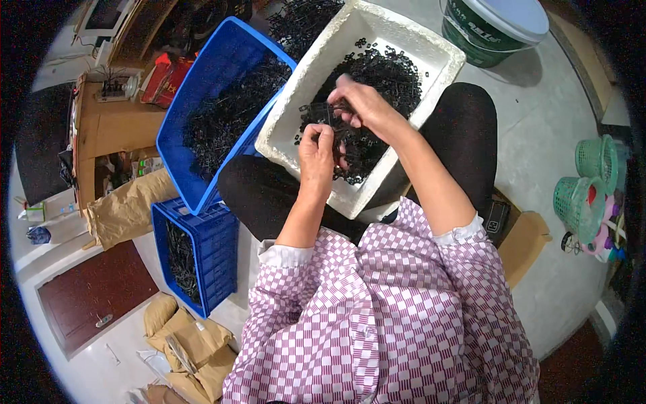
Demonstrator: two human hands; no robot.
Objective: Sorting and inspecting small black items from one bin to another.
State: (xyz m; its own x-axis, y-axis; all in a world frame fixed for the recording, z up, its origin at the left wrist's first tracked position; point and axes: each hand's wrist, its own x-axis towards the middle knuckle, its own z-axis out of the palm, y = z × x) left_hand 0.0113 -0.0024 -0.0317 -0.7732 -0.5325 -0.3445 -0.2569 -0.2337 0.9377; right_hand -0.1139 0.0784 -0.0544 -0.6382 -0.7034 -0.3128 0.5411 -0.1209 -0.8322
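Both hands are over a white foam box (274, 135) that holds a heap of small black plastic parts (391, 75). My left hand (317, 153) is closed, thumb against fingers, on a dark black plastic piece (330, 114). Just above and to its right, my right hand (360, 104) has its fingers curled at the same piece; it is slightly blurred. The piece's exact shape is too small and dark to make out. Left of the foam box, a tilted blue crate (176, 121) holds many long black plastic pieces (229, 111).
A second blue crate (219, 246) of black parts stands below the first. More black parts (303, 27) lie beyond the foam box. A green bucket (471, 34) stands far right. Green baskets (570, 205) sit at right, brown paper sacks (192, 350) at lower left.
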